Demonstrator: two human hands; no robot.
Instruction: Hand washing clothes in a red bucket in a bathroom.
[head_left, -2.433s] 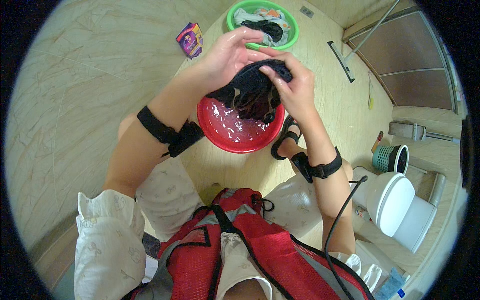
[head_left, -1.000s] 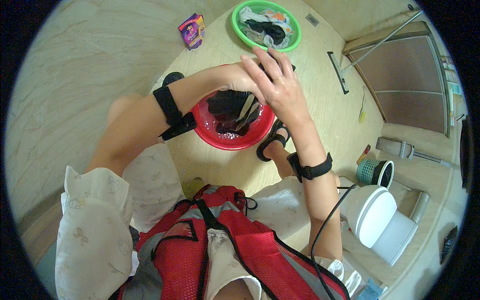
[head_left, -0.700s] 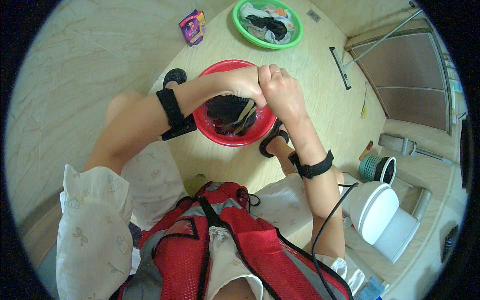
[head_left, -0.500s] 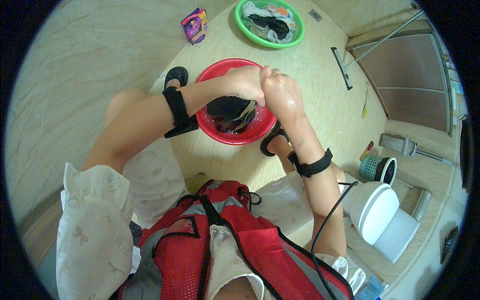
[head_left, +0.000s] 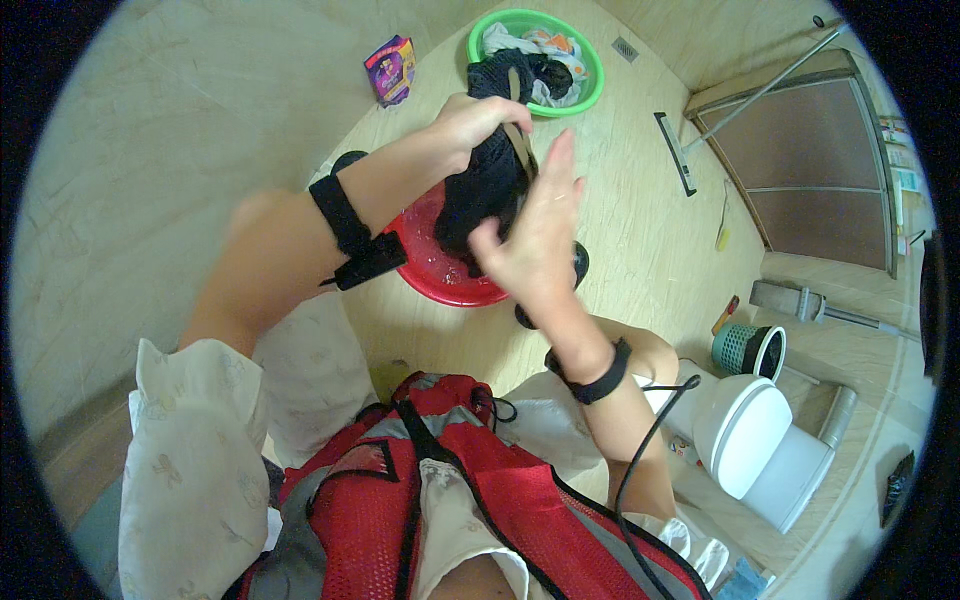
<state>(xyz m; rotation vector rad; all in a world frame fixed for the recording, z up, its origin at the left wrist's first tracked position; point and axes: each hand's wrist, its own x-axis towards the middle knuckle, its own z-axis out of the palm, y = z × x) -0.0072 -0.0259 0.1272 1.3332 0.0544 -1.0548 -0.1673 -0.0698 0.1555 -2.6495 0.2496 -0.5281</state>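
My left hand [head_left: 472, 132] is closed on a wet black cloth [head_left: 478, 205], a knitted or mesh piece with a tan strip along it. The cloth hangs down into the red basin [head_left: 455, 297], and its upper end reaches the rim of the green basin. On the right side of the cloth, my right hand [head_left: 540, 225] is open, thumb and fingers spread and slightly blurred. Its thumb is close to the lower cloth; I cannot tell whether they touch. Suds and water show in the red basin.
A green basin [head_left: 597, 88] of pale and dark laundry stands beyond the red one. By the left wall is a purple packet [head_left: 390, 72]. On the right are a floor squeegee [head_left: 675, 155], a teal bin [head_left: 735, 347] and a white toilet [head_left: 745, 440].
Both fists were together over the red basin's right side. Now they are apart: the left has lifted the black cloth up and away, while the right has opened and dropped lower.
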